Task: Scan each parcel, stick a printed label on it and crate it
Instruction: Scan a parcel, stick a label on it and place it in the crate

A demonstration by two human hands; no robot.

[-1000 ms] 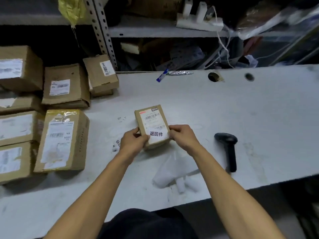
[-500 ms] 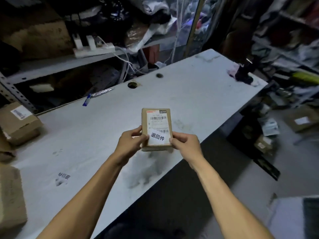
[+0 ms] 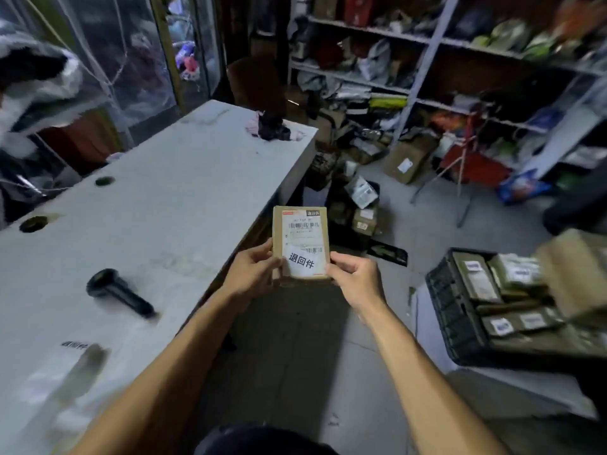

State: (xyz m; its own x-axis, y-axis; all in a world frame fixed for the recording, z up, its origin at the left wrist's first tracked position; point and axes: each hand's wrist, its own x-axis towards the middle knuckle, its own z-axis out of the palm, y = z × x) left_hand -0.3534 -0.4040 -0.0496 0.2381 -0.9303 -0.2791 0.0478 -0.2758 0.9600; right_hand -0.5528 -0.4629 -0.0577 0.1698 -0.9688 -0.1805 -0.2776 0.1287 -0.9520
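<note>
Swung away from the table [image 3: 184, 205] since half a second ago, the parcel [image 3: 300, 243] now hangs over the floor off the table's edge rather than above its top, and a black crate [image 3: 450, 310] has come into view at the right. Both hands keep their hold on its near end — the left hand [image 3: 251, 274] pinches the lower left edge, thumb on top, and the right hand [image 3: 354, 279] pinches the lower right corner the same way, so most of the box juts forward past the fingers. A white printed label [image 3: 301, 261] sits on the parcel's near face between the two thumbs. Left of the hands, a black scanner [image 3: 118, 292] lies flat on the table. The crate holds several labelled parcels. Beyond — loose boxes on the floor and cluttered shelves [image 3: 427, 70].
</note>
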